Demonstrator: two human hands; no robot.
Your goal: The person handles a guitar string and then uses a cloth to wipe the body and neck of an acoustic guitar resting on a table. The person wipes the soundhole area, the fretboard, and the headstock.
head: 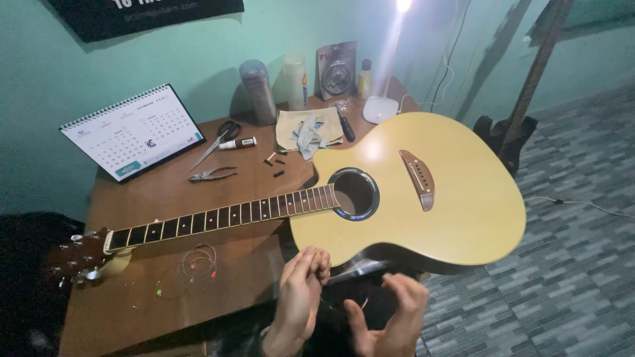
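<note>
Thin guitar string (326,301) pinched in left hand (301,291), below stringless acoustic guitar (423,192) lying on table (165,192). Right hand (393,317) half open, blurred, contents not discernible. String best kept taut, kinks avoided.

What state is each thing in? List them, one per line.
Guitar: flat on the table, unstrung.
Scissors: open.
Pliers: slightly open.
Strings: coiled on the table.
Lamp: on.
Calendar: propped upright.
Left hand: fingers pinched, possibly on a thin string.
Right hand: open, blurred.
</note>
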